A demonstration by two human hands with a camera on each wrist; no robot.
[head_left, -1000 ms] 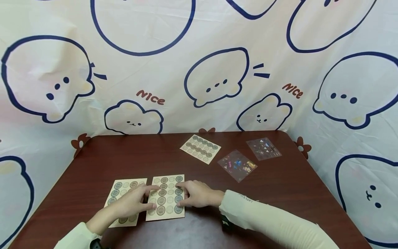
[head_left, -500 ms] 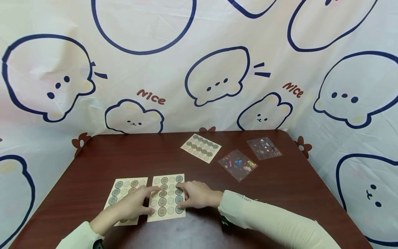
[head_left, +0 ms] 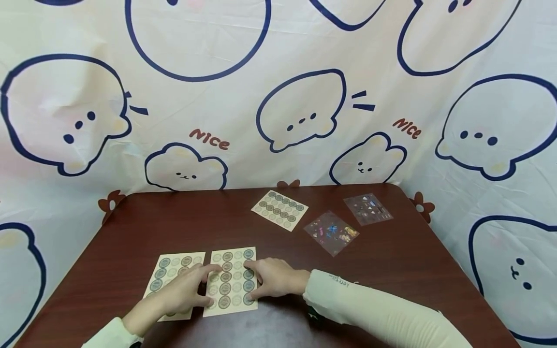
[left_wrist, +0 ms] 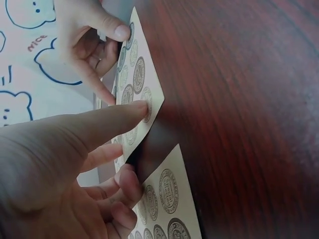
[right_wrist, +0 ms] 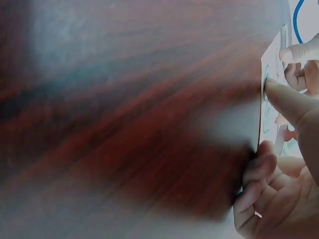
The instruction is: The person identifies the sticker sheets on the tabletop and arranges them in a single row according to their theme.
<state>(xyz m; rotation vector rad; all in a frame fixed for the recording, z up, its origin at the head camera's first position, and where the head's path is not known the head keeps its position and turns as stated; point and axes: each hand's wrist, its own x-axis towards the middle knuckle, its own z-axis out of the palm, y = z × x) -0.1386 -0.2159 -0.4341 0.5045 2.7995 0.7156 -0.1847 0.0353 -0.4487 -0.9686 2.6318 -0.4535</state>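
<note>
On a dark red bench (head_left: 174, 222), seen from the head camera, a person works over a cream sheet of round stickers (head_left: 237, 279) lying upright at near centre. The left hand (head_left: 184, 289) comes in across a second sticker sheet (head_left: 166, 268), covering part of it, while the right hand (head_left: 277, 278) meets the first sheet from the opposite side. Each grip is spread, thumb and forefinger extended with their tips on the sheet's face. Only this view takes in the far side: a third sticker sheet (head_left: 280, 209) set at a slant, two clear sheets, one with colourful pieces (head_left: 331, 233) and one with darker, paler marks (head_left: 368, 209), and a cartoon backdrop (head_left: 243, 121) lettered "Nice".

From the left wrist, the camera brings out what the head view hides: the lower fingers (left_wrist: 124, 184) curled at the gap between the two nearer sheets, and a dark shadow under the first sheet's edge. The left thumb (left_wrist: 114, 119) presses on a sticker; the right hand shows beyond.

At the right wrist, the first sheet appears nearly edge-on, the right thumb (right_wrist: 286, 97) on its face and curled fingers at its edge. Whether any finger reaches beneath cannot be told.
</note>
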